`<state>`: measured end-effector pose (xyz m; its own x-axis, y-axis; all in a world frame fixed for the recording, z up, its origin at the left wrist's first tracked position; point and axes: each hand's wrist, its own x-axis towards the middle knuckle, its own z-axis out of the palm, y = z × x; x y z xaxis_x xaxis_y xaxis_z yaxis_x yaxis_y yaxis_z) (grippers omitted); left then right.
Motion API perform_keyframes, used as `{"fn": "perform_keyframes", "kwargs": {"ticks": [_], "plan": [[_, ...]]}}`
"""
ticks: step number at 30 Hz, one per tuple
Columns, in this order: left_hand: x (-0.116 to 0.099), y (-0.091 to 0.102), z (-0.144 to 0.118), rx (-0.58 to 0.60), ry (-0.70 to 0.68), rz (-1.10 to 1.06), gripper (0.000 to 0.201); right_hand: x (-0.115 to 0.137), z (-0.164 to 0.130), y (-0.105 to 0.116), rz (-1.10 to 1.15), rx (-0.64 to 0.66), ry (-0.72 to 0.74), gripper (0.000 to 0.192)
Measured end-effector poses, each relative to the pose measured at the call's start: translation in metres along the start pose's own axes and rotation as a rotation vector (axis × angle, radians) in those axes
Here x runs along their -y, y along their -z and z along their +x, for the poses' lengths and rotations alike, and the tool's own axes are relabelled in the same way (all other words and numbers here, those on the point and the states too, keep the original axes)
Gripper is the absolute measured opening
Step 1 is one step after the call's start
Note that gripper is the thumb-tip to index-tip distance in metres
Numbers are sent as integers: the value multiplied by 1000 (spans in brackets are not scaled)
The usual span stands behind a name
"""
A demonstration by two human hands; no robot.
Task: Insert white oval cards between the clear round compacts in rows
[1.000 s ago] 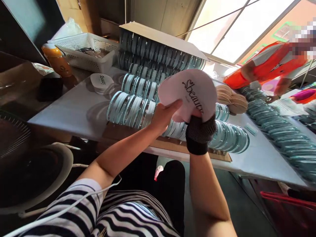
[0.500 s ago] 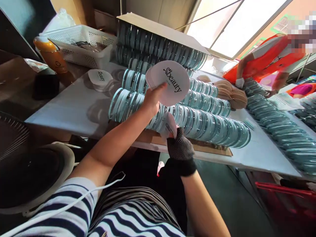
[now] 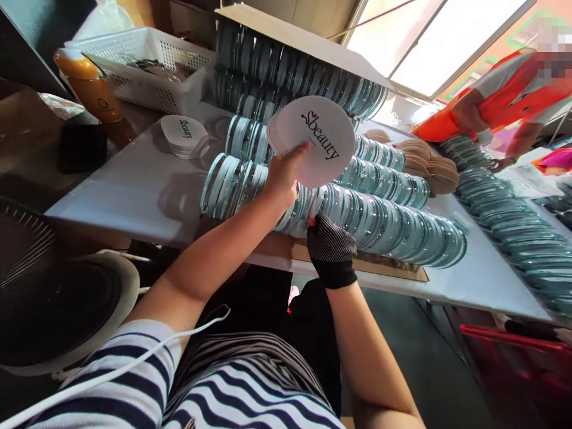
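My bare left hand (image 3: 286,173) grips a fanned stack of round white cards (image 3: 326,128) printed "Sbeauty", thumb on top. The stack is held above rows of round glass lids standing on edge. My right hand (image 3: 331,241), in a dark dotted glove with bare fingertips, is closed at the front row of glass lids (image 3: 388,223). Its fingertips pinch a single pale card (image 3: 314,202), mostly hidden between the lids. Another pile of white cards (image 3: 184,134) lies on the table to the left.
A white basket (image 3: 179,89) and an orange bottle (image 3: 87,86) stand at the back left. Cardboard-topped lids (image 3: 290,65) rise behind. Brown discs (image 3: 440,173) lie at the right. A person in an orange vest (image 3: 500,95) handles another lid row (image 3: 513,238).
My right hand has moved its single card down among the front-row lids, so less of it shows. My left hand still holds the stack. The camera view has shifted slightly.
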<state>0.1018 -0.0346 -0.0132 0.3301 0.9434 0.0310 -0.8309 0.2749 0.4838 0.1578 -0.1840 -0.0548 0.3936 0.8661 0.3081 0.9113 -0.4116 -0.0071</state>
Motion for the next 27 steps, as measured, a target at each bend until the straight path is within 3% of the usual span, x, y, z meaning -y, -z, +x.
{"fn": "perform_keyframes", "kwargs": {"ticks": [5, 8, 11, 14, 16, 17, 18, 21, 23, 27], "plan": [[-10, -6, -6, -27, -43, 9, 44, 6, 12, 19, -119, 153, 59, 29], [-17, -8, -9, -25, -14, 22, 41, 2, 11, 21, -35, 195, 34, 26], [-19, -7, -13, -32, -12, 36, 40, -5, 4, 9, 442, 368, -23, 27], [-15, -5, -14, -46, -49, 55, 36, -16, -8, -5, 1002, 617, -10, 50], [-11, -4, -15, -43, -101, 70, 33, -23, -13, -5, 1216, 698, 13, 56], [-8, -3, -16, -42, -129, 82, 32, -27, -12, -2, 1247, 675, 15, 55], [-7, -3, -17, -40, -152, 99, 31, -31, -8, 4, 1209, 571, 7, 53], [-3, -4, -26, -10, -184, 170, 26, -40, 17, 29, 907, -82, -2, 51], [-2, -4, -33, 36, -192, 210, 23, -41, 34, 45, 770, -395, 55, 59], [-1, -1, -47, 29, -189, 240, 29, -24, 39, 50, 434, -534, 212, 64]]}}
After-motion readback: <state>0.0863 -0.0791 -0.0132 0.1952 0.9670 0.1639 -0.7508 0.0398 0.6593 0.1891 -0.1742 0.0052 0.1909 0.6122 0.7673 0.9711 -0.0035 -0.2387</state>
